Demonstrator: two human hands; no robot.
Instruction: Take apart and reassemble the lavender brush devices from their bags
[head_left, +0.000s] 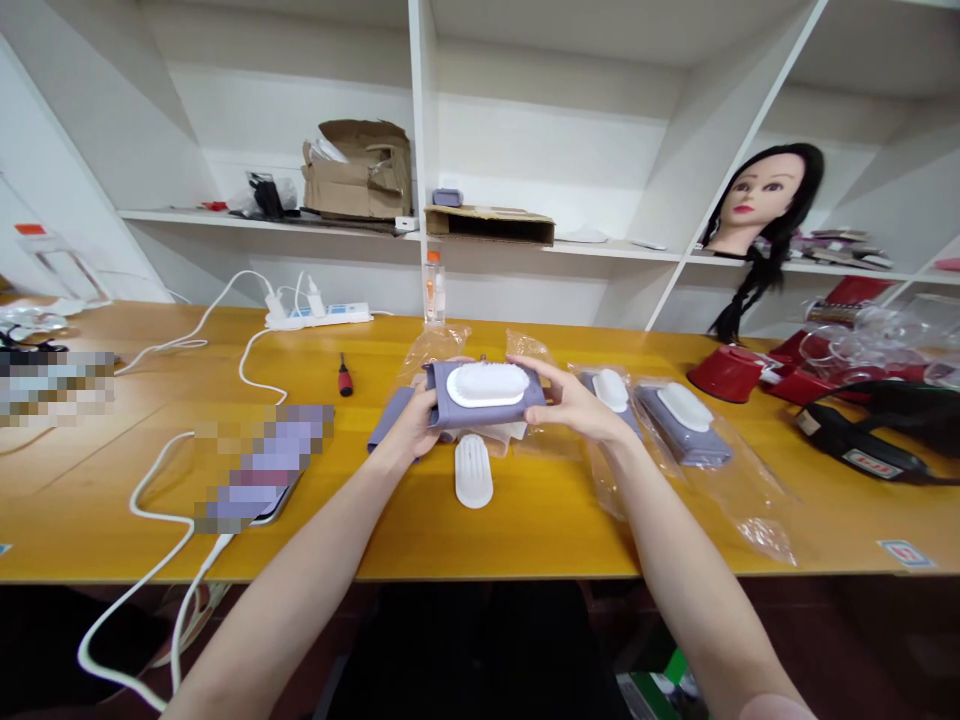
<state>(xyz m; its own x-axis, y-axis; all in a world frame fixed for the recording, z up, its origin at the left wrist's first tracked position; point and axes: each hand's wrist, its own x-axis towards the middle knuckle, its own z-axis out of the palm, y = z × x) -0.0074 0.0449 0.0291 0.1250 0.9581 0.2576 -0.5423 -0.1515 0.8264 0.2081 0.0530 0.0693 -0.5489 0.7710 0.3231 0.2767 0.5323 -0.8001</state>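
Both my hands hold a flat lilac brush unit (517, 407) with a white oval top (487, 385) above the middle of the yellow table (150, 480). My left hand (409, 425) grips its left end, and my right hand (570, 402) holds its right edge. Just below them, a loose white ribbed oval piece (474, 470) lies on the table. Clear plastic bags (536, 345) lie around the unit, and to the right are two similar lilac-and-white units (682, 425) in plastic.
A red-handled screwdriver (344, 375) lies to the left, near a white power strip (319, 317) with white cables. A blurred flat object (262, 465) sits at left. Red items (724, 372) and a black tool (862, 450) are at right. White shelves (547, 250) hold cardboard and a mannequin head (765, 200).
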